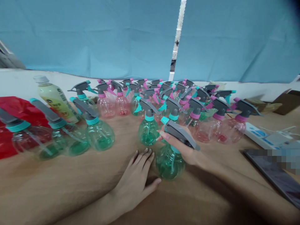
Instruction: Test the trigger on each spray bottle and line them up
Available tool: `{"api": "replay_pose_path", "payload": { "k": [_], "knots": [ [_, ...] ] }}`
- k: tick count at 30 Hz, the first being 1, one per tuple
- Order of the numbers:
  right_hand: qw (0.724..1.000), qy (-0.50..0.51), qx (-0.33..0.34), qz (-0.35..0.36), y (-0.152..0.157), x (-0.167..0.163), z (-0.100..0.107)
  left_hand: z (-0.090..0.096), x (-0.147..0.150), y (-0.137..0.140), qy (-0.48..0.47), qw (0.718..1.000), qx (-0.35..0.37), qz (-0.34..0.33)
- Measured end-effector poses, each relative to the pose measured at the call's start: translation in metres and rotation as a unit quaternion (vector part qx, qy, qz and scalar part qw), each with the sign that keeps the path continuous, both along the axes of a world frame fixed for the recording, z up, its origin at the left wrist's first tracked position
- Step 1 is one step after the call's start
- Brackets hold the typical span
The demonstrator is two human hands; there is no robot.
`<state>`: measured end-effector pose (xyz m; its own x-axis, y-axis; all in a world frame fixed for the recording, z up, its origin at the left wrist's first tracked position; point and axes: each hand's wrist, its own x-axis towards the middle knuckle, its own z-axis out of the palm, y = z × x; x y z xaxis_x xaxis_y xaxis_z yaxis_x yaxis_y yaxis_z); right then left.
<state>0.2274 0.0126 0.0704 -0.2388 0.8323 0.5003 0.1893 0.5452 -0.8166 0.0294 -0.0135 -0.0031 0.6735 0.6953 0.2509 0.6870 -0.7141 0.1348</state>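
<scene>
My right hand [181, 142] is closed round the neck of a clear green spray bottle [170, 164] with a grey trigger head and turquoise collar. That bottle stands upright, or nearly so, at the near edge of the group. My left hand [138, 175] lies flat on the wooden table [98, 187], fingers stretched out, just left of the held bottle and holding nothing. Right behind the two hands stands another green spray bottle [148, 131]. The right palm and part of the bottle's neck are hidden from me.
Several pink and green spray bottles [220, 125] fill the back middle. At the left stand more green spray bottles [100, 134], a labelled drink bottle [57, 100] and a red plastic bag [9, 140]. A white power strip [257, 134] and a dark phone or tablet [274, 175] lie right.
</scene>
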Motion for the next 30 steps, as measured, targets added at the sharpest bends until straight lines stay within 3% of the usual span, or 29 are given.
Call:
{"api": "replay_pose_path", "payload": {
  "k": [8,15,30],
  "knots": [
    [0.999,-0.037,0.005,-0.027,-0.0028,0.0027,0.0022,-0.0012,-0.001,0.0,-0.01,1.0,0.002,-0.003],
    [1.0,-0.017,-0.009,0.014,-0.0029,0.0012,0.0034,-0.0006,-0.0005,0.0,-0.011,1.0,0.001,-0.004],
    [0.997,0.028,-0.067,0.027,-0.0093,-0.0003,0.0038,0.0012,0.0012,-0.0015,0.01,1.0,-0.002,-0.006]
  ]
}}
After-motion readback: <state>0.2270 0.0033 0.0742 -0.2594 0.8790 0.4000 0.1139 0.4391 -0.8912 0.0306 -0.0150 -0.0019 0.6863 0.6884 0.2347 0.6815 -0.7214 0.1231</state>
